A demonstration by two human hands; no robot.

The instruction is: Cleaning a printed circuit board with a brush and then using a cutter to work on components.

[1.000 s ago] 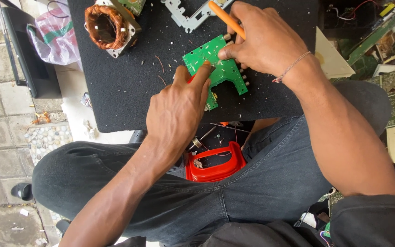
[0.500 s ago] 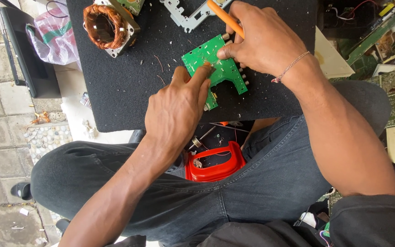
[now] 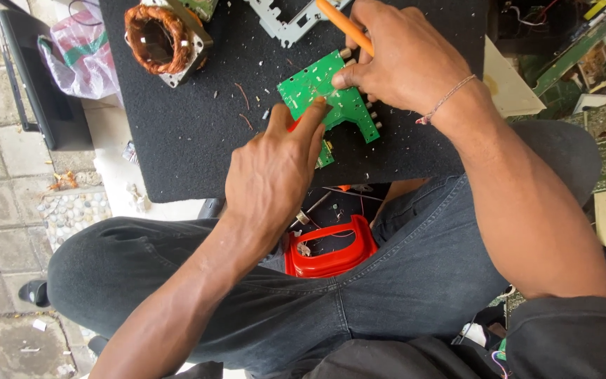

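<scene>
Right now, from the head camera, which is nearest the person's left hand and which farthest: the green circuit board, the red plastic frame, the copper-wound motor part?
From the left hand:
1. Green board, under its fingertips, touching.
2. Red frame, just below, between the knees.
3. Copper-wound part, farthest, at the mat's upper left corner.

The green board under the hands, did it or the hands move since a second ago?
Hardly anything moved. The left hand still presses a finger on the green circuit board, and the right hand still pinches the board while holding the orange-handled tool. The copper-wound motor part and red container stayed put.
</scene>
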